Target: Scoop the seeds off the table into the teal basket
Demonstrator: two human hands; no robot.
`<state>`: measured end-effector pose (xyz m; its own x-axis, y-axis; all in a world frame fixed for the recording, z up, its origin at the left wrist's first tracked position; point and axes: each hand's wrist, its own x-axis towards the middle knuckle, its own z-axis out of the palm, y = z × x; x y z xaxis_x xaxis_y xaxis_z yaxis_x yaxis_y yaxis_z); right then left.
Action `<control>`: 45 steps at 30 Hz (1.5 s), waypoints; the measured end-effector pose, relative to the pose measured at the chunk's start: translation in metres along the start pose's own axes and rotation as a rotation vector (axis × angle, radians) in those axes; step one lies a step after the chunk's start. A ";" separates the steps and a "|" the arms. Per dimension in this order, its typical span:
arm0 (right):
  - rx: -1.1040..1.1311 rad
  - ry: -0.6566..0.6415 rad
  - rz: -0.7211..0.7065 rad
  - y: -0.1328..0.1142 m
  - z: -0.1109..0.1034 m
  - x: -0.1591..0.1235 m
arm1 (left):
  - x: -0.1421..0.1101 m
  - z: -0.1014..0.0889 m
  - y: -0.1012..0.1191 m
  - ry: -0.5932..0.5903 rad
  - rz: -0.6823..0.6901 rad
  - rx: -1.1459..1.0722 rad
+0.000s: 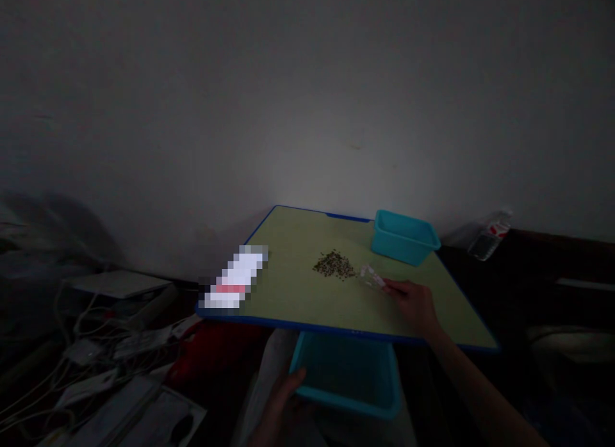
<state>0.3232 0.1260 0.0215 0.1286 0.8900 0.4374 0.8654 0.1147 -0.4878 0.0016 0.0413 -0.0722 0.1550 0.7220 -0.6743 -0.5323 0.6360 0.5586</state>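
Clock positions are taken from the centre of the tabletop (298,301), with 12 o'clock toward the wall (307,114). The loose pile of small, mixed-colour pieces (334,265) lies at the centre, spread thinly at its margins; this position presumably leaves working room on all sides. The hands are apart, each engaged with a separate item. The right hand (414,301), at 4 o'clock, pinches a crinkled clear plastic piece (372,278) by its near end, so that the free end points at 10 o'clock, just beside the pile; this grip appears to extend reach without covering the pieces. The left hand (284,396) grips the lower blue container (348,403) at its left rim, thumb on top; the fingers beneath are obscured. This container sits at 6 o'clock, below the near edge, mouth upward, a position suited to catching material coming over that edge. The upper blue container (406,248) rests upright at 2 o'clock, clear of the pile. A pixelated bright rectangle (235,279) occupies 9 o'clock, apparently within view but outside the working area. Its identity cannot be determined.
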 end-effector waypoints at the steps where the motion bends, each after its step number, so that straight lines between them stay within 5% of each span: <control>1: -0.013 -0.009 -0.004 0.000 0.002 0.003 | 0.000 0.000 0.001 -0.008 0.001 -0.003; 19: 0.078 -0.170 -0.043 -0.037 0.024 0.017 | 0.008 -0.013 0.004 0.007 0.033 -0.018; 33: 0.260 -0.273 -0.127 -0.064 0.012 -0.044 | -0.001 -0.011 0.008 0.009 0.061 0.009; 45: 0.270 -0.233 -0.075 -0.063 0.002 -0.053 | 0.002 -0.015 0.005 -0.023 0.051 -0.025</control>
<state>0.2612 0.0728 0.0280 -0.0711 0.9480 0.3102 0.7050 0.2677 -0.6567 -0.0135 0.0421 -0.0784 0.1459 0.7593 -0.6342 -0.5608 0.5916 0.5792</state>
